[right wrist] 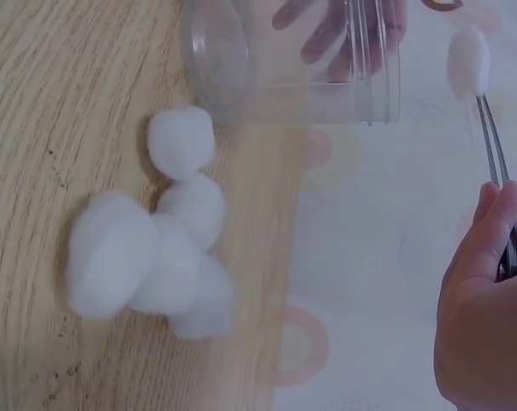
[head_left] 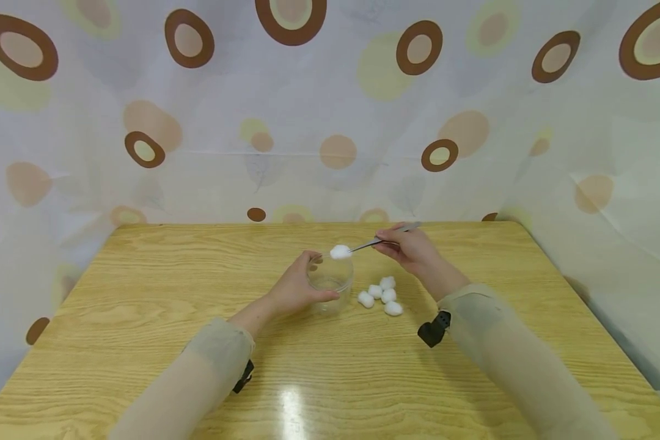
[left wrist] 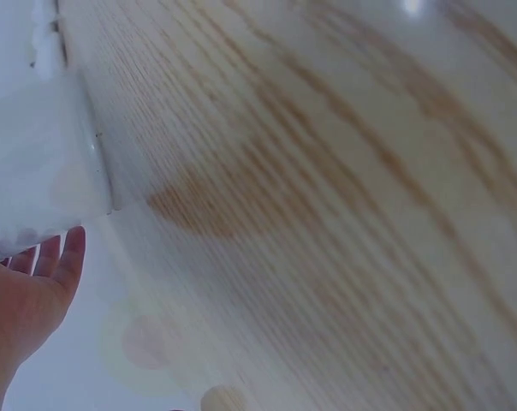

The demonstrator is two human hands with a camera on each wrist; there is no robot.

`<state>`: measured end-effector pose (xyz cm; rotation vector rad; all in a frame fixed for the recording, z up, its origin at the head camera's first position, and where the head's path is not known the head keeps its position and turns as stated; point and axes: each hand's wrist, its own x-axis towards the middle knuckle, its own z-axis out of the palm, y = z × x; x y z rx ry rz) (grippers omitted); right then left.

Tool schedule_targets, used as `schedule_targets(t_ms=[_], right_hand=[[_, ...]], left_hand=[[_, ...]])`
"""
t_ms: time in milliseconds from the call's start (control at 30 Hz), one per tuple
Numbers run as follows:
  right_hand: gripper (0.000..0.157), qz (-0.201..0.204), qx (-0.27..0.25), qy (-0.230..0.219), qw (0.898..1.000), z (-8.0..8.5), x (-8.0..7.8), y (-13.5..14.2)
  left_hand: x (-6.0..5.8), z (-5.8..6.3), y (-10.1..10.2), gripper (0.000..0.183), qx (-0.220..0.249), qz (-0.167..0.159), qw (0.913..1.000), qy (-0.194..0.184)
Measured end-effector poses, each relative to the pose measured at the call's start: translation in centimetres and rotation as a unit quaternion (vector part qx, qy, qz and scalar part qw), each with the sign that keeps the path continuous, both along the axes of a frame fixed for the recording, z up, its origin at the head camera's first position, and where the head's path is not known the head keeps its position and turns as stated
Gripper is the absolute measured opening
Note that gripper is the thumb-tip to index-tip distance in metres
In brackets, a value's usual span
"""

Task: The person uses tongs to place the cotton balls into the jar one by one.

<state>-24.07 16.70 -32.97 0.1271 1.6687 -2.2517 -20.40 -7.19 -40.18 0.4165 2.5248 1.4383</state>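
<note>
My left hand (head_left: 299,287) holds a clear plastic jar (head_left: 330,284) round its side, fingers behind it and thumb in front. The jar stands upright on the table, its open mouth up, and no cotton shows inside. Metal tweezers (head_left: 365,245) are pinched in my right hand (head_left: 409,247), just right of the jar. Between the tweezer tips hangs a white cotton ball (right wrist: 469,62), level with the jar's rim and just above it in the head view. Several more cotton balls (head_left: 388,296) lie in a loose cluster to the jar's right.
The wooden table (head_left: 170,275) spreads out on all sides of the jar. Behind it and along the right hangs a pale sheet (head_left: 297,183) with brown and yellow oval prints. Dark straps (head_left: 434,330) sit at both wrists.
</note>
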Motion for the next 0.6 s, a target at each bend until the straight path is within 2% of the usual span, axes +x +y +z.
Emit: schedule_targets(t_ms=[267, 433, 600], right_hand=[[0.020, -0.015, 0.023, -0.019, 0.999, -1.2, -0.3, -0.7], [0.015, -0.003, 0.041, 0.002, 0.999, -1.9, -0.5, -0.9], [0.009, 0.004, 0.056, 0.021, 0.998, -2.1, -0.5, -0.9]], left_hand=[[0.0, 0.2, 0.1, 0.087, 0.005, -0.003, 1.0000, -0.003], [0.0, 0.1, 0.2, 0.087, 0.006, 0.004, 1.0000, -0.001], [0.0, 0.1, 0.2, 0.087, -0.008, 0.006, 0.9998, 0.020]])
